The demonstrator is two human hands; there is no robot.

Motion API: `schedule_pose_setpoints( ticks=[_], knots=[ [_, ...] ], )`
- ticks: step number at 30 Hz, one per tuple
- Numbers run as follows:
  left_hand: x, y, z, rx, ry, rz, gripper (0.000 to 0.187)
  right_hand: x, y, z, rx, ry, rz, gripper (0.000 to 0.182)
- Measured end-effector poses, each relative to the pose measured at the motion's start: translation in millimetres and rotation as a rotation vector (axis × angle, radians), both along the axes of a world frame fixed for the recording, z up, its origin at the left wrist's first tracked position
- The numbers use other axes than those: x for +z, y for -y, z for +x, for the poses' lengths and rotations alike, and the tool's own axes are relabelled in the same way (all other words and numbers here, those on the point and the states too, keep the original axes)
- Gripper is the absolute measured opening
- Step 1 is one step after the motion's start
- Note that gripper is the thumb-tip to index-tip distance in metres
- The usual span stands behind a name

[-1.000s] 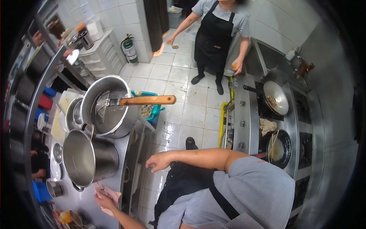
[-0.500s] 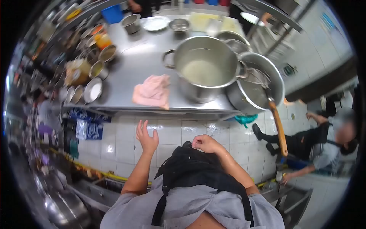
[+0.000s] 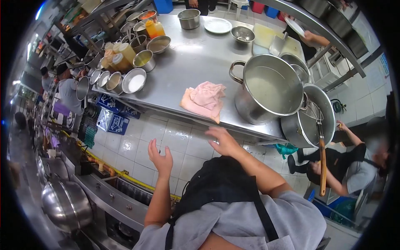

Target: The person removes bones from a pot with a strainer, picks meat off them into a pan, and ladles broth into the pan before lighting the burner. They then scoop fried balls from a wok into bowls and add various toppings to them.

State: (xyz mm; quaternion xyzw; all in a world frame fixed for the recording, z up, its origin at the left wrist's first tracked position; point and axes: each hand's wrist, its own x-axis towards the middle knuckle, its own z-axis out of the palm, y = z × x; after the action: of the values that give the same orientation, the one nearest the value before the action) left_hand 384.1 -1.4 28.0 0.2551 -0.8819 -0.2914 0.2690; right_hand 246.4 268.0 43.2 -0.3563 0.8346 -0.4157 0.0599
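Observation:
My left hand (image 3: 161, 158) is raised over the tiled floor with its fingers apart and nothing in it. My right hand (image 3: 225, 141) reaches toward the table's front edge, fingers stretched out and holding nothing. Just beyond it, a crumpled pink cloth (image 3: 205, 99) lies on the steel table (image 3: 177, 75), with a gap between the hand and the cloth. To the cloth's right stands a large two-handled stockpot (image 3: 252, 102) with cloudy liquid inside. Another big pot (image 3: 306, 137) is beside it, and a wire skimmer (image 3: 322, 156) with a wooden handle rests across its rim.
Metal bowls (image 3: 134, 81) and squeeze bottles (image 3: 122, 62) crowd the table's left end. A white plate (image 3: 218, 26) and a cutting board (image 3: 262, 35) are at the back. Blue crates (image 3: 118, 123) sit below left. Another person (image 3: 360, 166) is at the right; a stove (image 3: 104, 187) is behind me.
My right hand has left the apron front and stretched forward toward the table, its fingers opening. The view has turned, so the table and cloth appear further right. My left hand stays raised.

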Motion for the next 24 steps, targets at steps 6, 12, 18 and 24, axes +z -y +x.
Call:
schedule_pose_setpoints(
  ticks=[6,12,18,24],
  knots=[
    [10,0,-77,-0.181,-0.031,-0.02,0.057,14,84,-94,-0.275,-0.319,0.031,0.054],
    [4,32,-201,-0.348,0.02,-0.168,0.05,-19,141,-204,-0.525,-0.253,0.187,0.056],
    [-17,85,-294,-0.431,0.026,-0.431,0.052,-33,213,-355,-0.869,-0.185,0.336,0.055],
    [-28,95,-313,-0.403,0.076,-0.417,0.064,-13,245,-423,-0.758,-0.299,0.412,0.062]
  ],
)
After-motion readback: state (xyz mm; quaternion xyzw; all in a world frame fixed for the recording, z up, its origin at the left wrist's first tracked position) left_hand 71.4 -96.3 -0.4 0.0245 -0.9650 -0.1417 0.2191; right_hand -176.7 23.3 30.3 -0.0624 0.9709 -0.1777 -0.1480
